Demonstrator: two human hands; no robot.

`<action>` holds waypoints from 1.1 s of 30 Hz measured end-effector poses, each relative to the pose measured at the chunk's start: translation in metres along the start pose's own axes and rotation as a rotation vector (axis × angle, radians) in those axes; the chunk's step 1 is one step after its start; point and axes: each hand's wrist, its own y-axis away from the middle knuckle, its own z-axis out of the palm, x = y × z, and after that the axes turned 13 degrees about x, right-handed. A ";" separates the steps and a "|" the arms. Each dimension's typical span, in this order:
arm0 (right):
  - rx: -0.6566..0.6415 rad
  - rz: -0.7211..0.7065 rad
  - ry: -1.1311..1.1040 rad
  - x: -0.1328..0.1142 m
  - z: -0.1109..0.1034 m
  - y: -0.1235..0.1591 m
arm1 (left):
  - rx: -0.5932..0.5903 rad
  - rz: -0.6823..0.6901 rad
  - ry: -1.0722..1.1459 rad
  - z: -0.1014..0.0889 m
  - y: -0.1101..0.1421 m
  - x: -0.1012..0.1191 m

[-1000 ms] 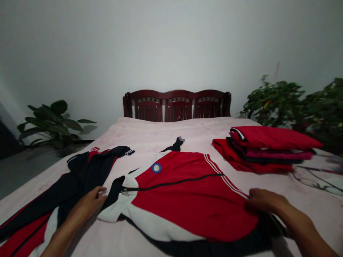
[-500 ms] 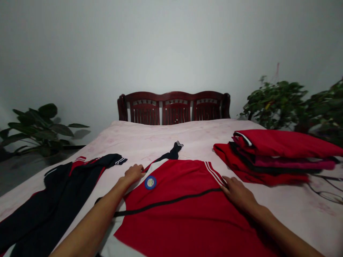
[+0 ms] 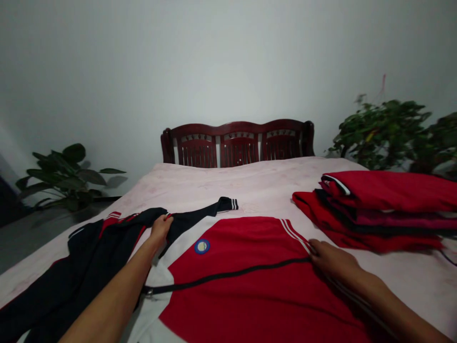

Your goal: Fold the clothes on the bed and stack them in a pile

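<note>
A red, white and navy zip jacket [image 3: 250, 281] lies spread flat on the pink bed [image 3: 250, 183] in front of me. My left hand [image 3: 160, 227] is closed on the jacket's navy sleeve [image 3: 200, 214], which stretches to a striped cuff further up the bed. My right hand [image 3: 330, 257] presses flat on the jacket's right shoulder beside the white stripes, fingers closed together on the cloth edge.
Another navy and red garment [image 3: 85, 257] lies crumpled at the left. A stack of folded red clothes [image 3: 378, 209] sits at the right. A dark wooden headboard [image 3: 237, 143] stands at the far end, with potted plants [image 3: 396, 133] on both sides.
My left hand has taken the navy sleeve and drawn it leftwards, so the cuff now lies sideways. My right hand slid slightly right along the shoulder.
</note>
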 end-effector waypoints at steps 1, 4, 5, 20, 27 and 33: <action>0.051 -0.034 0.052 -0.008 -0.006 0.000 | -0.004 0.036 0.032 0.000 0.008 0.007; 0.198 -0.138 -0.036 -0.042 -0.020 -0.003 | -0.054 0.198 0.113 -0.001 0.052 0.034; 0.219 -0.159 -0.158 -0.057 -0.023 -0.005 | -0.103 0.284 0.140 -0.003 0.073 0.043; 0.193 -0.479 -0.230 -0.256 0.003 -0.020 | -0.687 1.260 -0.124 -0.048 0.193 0.042; 0.213 -0.279 -0.329 -0.210 -0.011 -0.040 | -0.520 1.039 -0.288 -0.059 0.170 0.007; 0.195 0.260 -0.673 -0.105 0.003 0.002 | -0.451 0.932 -0.226 -0.075 0.155 -0.021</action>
